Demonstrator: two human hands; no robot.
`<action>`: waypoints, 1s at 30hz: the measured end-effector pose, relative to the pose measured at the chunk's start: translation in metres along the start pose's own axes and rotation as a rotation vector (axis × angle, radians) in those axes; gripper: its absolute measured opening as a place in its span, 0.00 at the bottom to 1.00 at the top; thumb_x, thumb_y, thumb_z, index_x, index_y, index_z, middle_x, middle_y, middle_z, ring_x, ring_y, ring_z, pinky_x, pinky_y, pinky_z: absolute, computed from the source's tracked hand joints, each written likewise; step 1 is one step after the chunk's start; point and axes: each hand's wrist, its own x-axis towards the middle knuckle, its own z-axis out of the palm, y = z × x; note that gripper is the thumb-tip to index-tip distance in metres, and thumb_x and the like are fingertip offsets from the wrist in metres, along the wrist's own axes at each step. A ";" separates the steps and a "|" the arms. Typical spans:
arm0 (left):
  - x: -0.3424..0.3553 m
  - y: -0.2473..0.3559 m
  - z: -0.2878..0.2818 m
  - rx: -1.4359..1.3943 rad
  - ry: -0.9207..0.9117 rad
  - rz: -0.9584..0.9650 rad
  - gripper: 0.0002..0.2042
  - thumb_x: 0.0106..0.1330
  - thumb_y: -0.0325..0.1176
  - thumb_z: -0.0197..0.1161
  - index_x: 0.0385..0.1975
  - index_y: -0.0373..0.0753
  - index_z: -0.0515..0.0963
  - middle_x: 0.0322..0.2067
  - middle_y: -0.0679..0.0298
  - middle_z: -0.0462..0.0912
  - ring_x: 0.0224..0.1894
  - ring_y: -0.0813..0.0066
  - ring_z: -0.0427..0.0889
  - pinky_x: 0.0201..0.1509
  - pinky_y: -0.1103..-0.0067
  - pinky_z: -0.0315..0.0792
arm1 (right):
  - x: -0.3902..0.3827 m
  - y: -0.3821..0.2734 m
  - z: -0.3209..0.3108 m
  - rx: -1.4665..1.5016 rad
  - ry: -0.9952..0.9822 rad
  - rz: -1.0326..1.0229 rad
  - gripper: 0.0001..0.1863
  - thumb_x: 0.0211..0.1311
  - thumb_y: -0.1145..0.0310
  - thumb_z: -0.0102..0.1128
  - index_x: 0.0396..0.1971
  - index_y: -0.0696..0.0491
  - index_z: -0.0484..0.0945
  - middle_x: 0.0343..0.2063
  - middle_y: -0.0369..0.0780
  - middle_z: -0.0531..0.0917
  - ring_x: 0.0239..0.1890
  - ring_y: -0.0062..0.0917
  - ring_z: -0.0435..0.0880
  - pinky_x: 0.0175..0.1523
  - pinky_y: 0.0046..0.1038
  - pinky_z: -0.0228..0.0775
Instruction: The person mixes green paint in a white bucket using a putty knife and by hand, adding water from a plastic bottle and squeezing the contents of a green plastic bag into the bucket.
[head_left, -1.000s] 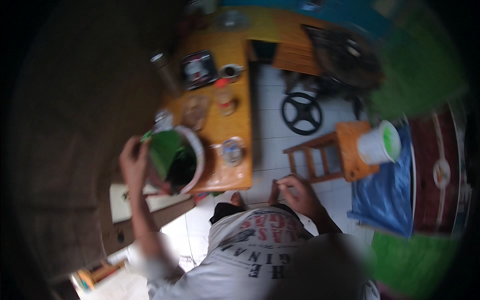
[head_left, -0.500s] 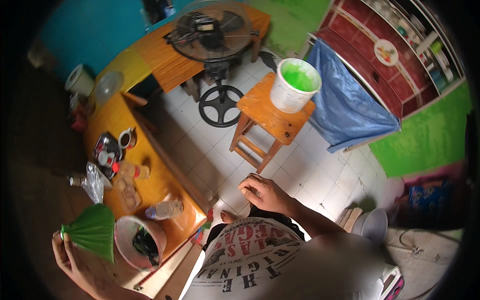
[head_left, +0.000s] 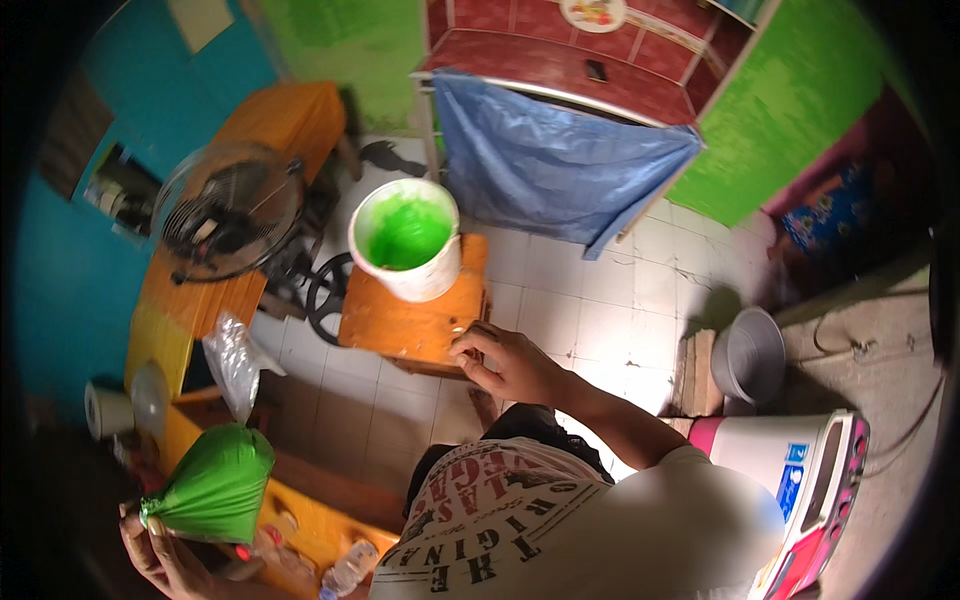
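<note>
At the lower left, my left hand (head_left: 160, 555) has its fingers closed around the gathered end of a plastic bag (head_left: 215, 485) filled with something green. The bag's full body bulges away from my fingers. From its far end a loose clear plastic end (head_left: 238, 365) sticks up. My right hand (head_left: 495, 360) is held in front of me with its fingers curled in, and nothing shows in them. In this view it overlaps the front edge of a wooden stool (head_left: 410, 335). On that stool stands a white bucket (head_left: 430, 285) with thick green stuff inside.
A black pedestal fan (head_left: 225, 215) stands beside the wooden table at the left. A clear bottle (head_left: 348, 570) lies on the near table. Blue sheeting (head_left: 560, 160) hangs below a red-tiled counter (head_left: 500, 60). To the right are a grey basin (head_left: 750, 355) and a white-and-pink appliance (head_left: 790, 500).
My view has turned to the right, so the stool and bucket appear further left. My left hand still holds the green-filled bag; my right hand stays curled.
</note>
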 end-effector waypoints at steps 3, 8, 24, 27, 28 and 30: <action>0.032 -0.004 0.059 -0.131 -0.116 0.037 0.09 0.67 0.33 0.67 0.38 0.33 0.81 0.42 0.57 0.79 0.47 0.65 0.79 0.55 0.72 0.71 | 0.008 0.001 -0.024 -0.024 0.115 0.039 0.07 0.68 0.74 0.59 0.45 0.55 0.77 0.38 0.41 0.81 0.37 0.33 0.86 0.44 0.34 0.79; 0.106 -0.038 0.118 -0.297 -0.600 0.216 0.04 0.73 0.29 0.62 0.41 0.37 0.75 0.39 0.67 0.72 0.43 0.77 0.69 0.52 0.81 0.62 | 0.016 -0.012 -0.049 0.019 0.411 -0.044 0.09 0.66 0.78 0.63 0.45 0.55 0.79 0.41 0.41 0.82 0.39 0.29 0.85 0.43 0.32 0.78; 0.121 -0.041 0.299 -0.679 -0.989 0.352 0.15 0.57 0.08 0.64 0.42 0.29 0.78 0.42 0.61 0.77 0.46 0.73 0.76 0.53 0.80 0.70 | 0.100 -0.096 -0.067 -0.080 0.656 -0.249 0.19 0.63 0.79 0.65 0.54 0.61 0.81 0.53 0.47 0.81 0.56 0.39 0.80 0.62 0.36 0.71; 0.118 -0.035 0.304 -0.691 -1.060 0.331 0.15 0.57 0.07 0.65 0.42 0.30 0.78 0.42 0.60 0.78 0.45 0.73 0.76 0.52 0.80 0.71 | 0.111 -0.084 -0.074 0.034 0.558 -0.310 0.19 0.63 0.78 0.66 0.54 0.60 0.81 0.52 0.47 0.82 0.55 0.38 0.81 0.61 0.36 0.72; 0.115 -0.034 0.303 -0.698 -1.057 0.309 0.14 0.57 0.08 0.65 0.41 0.30 0.78 0.41 0.60 0.78 0.44 0.73 0.77 0.51 0.80 0.71 | 0.114 -0.081 -0.075 0.051 0.526 -0.302 0.18 0.63 0.77 0.67 0.53 0.59 0.82 0.51 0.46 0.82 0.55 0.39 0.81 0.61 0.36 0.72; 0.107 -0.029 0.305 -0.717 -1.028 0.335 0.14 0.57 0.08 0.65 0.41 0.30 0.78 0.40 0.60 0.78 0.43 0.74 0.77 0.48 0.80 0.71 | 0.120 -0.074 -0.076 0.086 0.452 -0.286 0.15 0.62 0.73 0.68 0.50 0.56 0.83 0.48 0.46 0.84 0.54 0.39 0.82 0.60 0.37 0.72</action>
